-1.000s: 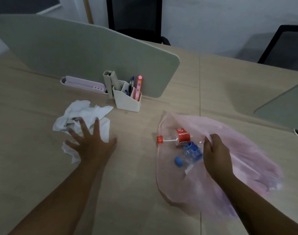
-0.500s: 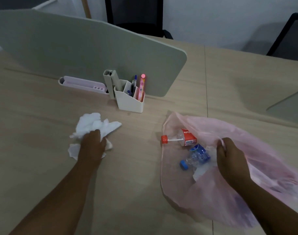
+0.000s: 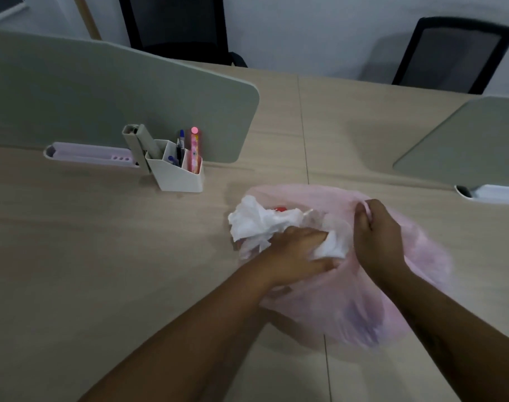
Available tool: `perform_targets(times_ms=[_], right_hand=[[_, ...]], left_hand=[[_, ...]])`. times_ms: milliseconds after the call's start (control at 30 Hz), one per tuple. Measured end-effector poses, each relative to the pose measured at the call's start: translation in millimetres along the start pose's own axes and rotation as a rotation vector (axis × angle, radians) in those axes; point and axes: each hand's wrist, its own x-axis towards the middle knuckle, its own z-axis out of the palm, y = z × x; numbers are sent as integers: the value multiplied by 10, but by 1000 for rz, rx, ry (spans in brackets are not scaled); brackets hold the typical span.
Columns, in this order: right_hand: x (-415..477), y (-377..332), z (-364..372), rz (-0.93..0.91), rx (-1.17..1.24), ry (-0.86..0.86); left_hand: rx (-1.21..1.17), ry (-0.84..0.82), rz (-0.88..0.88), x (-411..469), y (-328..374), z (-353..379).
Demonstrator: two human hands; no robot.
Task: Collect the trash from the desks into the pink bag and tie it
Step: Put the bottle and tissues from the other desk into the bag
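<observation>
Moved since earlier: left hand (image 3: 299, 253) has carried the tissue wad (image 3: 259, 224) across to the mouth of the pink bag (image 3: 415, 274). Half a second ago it was well to the left of the bag, closing on the wad on the bare bench.
Left hand: fingers are curled round the white tissue wad, gripping it. Most of the wad bulges out on the far-left side of the hand, and more white shows between thumb and fingers.
Right hand (image 3: 378, 236): just right of the left hand, fingers curled, pinching the bag's far rim and holding it up.
Pink bag: lies on the bench (image 3: 102, 271) under and around both hands, its bulk spreading to the near right of the right hand.
In the way: the wad and the left hand cover the bag's mouth, so of the contents only a red patch (image 3: 280, 209) shows, just beyond the wad. The left forearm hides the bag's near-left edge.
Beyond the left hand: a white pen holder (image 3: 180, 177) with pens (image 3: 180, 146) and a pink marker (image 3: 194, 147), well apart from the bag. A lilac tray (image 3: 85, 154) lies to its left, and both sit against a grey-green divider (image 3: 117, 94).
Beyond the right hand: a second divider (image 3: 473, 140), with a white tray (image 3: 494, 194) at its foot.
Far side: one black chair (image 3: 177, 24) beyond the left hand, another chair (image 3: 450, 53) beyond the right.
</observation>
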Motion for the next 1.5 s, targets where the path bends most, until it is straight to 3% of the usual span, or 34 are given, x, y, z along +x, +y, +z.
perform_targets(times_ms=[67,100,167,200,233,300,333,467,500,567,633,667,733,800,833,900,933,967,1067,1167,1267,1333,1400,1500], right_hand=[[-28,3,-53,7,7,2],[-41,19,-64,14,6,1],[-67,57,-80,41,19,0],[-76,75,-83,56,29,-4],[-87,95,-84,69,32,-10],[-107,135,-87,78,19,-21],[-117,149,-89,77,12,-23],[-90,171,-133,66,16,-2],[-71,173,-148,70,25,6],[-45,167,-181,83,48,12],[-26,154,-216,81,54,23],[-24,156,-238,87,65,27],[-39,164,-276,115,100,25],[-76,181,-329,136,131,34],[-91,183,-359,141,143,44],[-117,177,-435,145,179,53],[-130,167,-475,143,215,48],[-137,158,-519,142,249,41],[-138,172,-660,74,212,58],[-126,207,-807,53,186,124],[-91,304,-912,83,178,186],[-82,384,-937,105,145,182],[-66,429,-944,112,104,140],[54,357,-1042,47,-16,92]], left_hand=[[-312,-10,-20,-103,-82,-104],[-400,115,-34,-178,-164,-156],[-222,511,-103,-261,-409,-230],[-19,642,-172,-275,-562,-243],[123,664,-274,-276,-672,-252],[57,460,-476,-248,-816,-208],[-13,398,-482,-244,-846,-159],[21,615,-218,-270,-592,2],[-21,587,-130,-271,-440,56],[-110,301,-4,-211,-157,216],[-126,-30,-10,-150,41,319],[-209,-86,-29,-119,71,316],[-524,5,-83,-92,76,182],[-677,299,-173,-80,1,-1],[-579,499,-190,-64,-54,-83],[-159,814,-217,0,-280,-168],[10,836,-271,49,-412,-178],[94,754,-371,100,-536,-183],[-41,345,-622,197,-735,-255],[-276,238,-412,191,-803,-241],[-423,106,-324,120,-830,-174],[-237,154,-319,85,-896,-139],[-134,341,-372,59,-829,-210],[-247,633,-428,170,-555,-643]])
